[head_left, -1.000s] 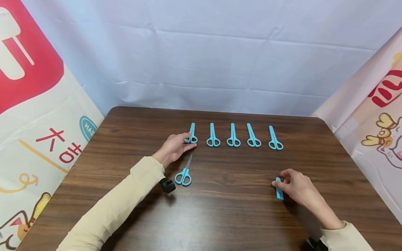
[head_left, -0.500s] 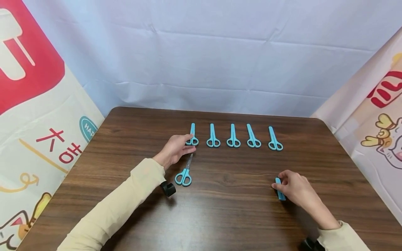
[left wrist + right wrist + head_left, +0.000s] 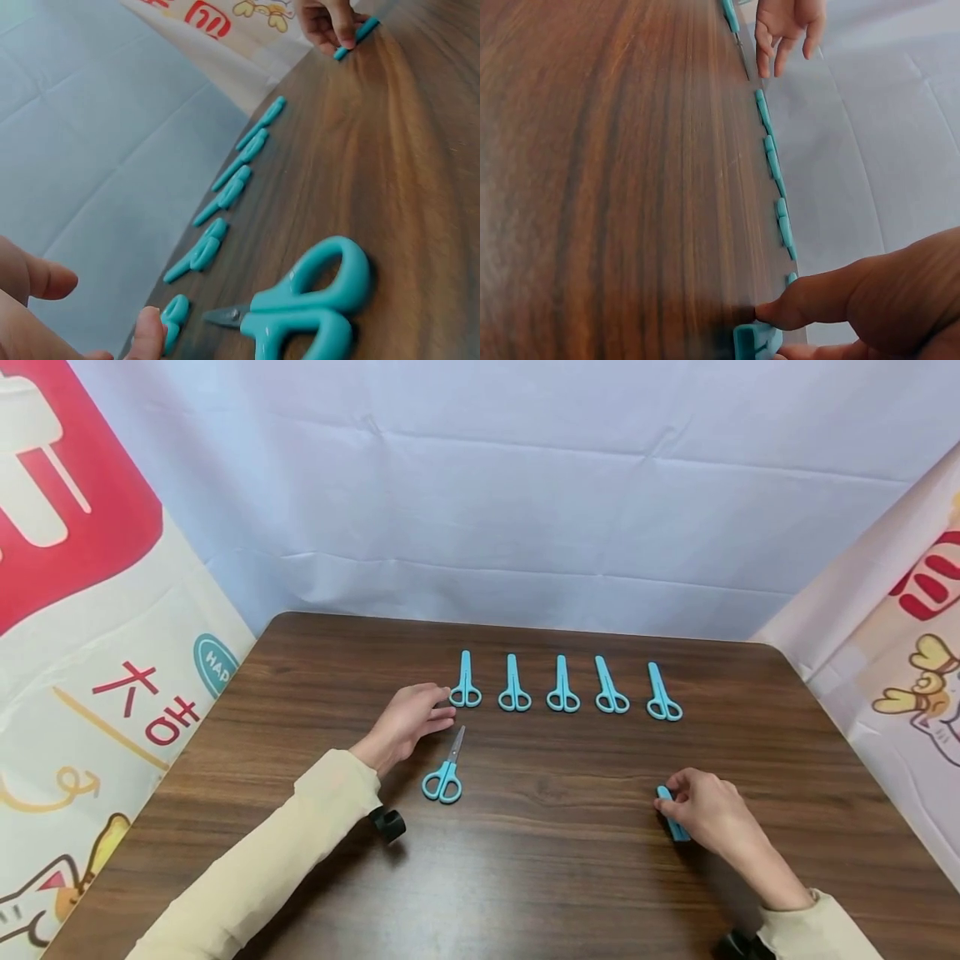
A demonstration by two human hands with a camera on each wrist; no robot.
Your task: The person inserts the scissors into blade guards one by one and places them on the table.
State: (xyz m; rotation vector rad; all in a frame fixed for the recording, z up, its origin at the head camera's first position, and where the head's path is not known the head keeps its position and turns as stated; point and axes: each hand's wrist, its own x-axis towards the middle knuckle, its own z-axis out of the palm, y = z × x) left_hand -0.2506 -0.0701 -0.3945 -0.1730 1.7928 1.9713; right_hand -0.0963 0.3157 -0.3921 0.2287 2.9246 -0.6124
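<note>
My left hand [image 3: 408,722], its fingers extended and apart, is just left of the leftmost sheathed pair of scissors [image 3: 466,672] and holds nothing. Nearer to me lies an unsheathed pair of scissors [image 3: 448,767], blue handles towards me and bare metal blades pointing away. Over on the right, my right hand [image 3: 708,810] pinches a blue scissors sheath [image 3: 678,832] between thumb and fingers, low at the tabletop. In the right wrist view, the hollow mouth of the sheath [image 3: 744,343] shows beside the thumb.
Several blue scissors in sheaths, such as the rightmost pair [image 3: 657,685], form a row along the back of the brown wooden table [image 3: 555,877]. A pale cloth [image 3: 495,510] hangs behind, with printed cloths at both sides.
My left hand has drawn back leftwards off the handles of the leftmost scissors. In my right hand, the sheath has tilted slightly. The bare scissors lie as before.
</note>
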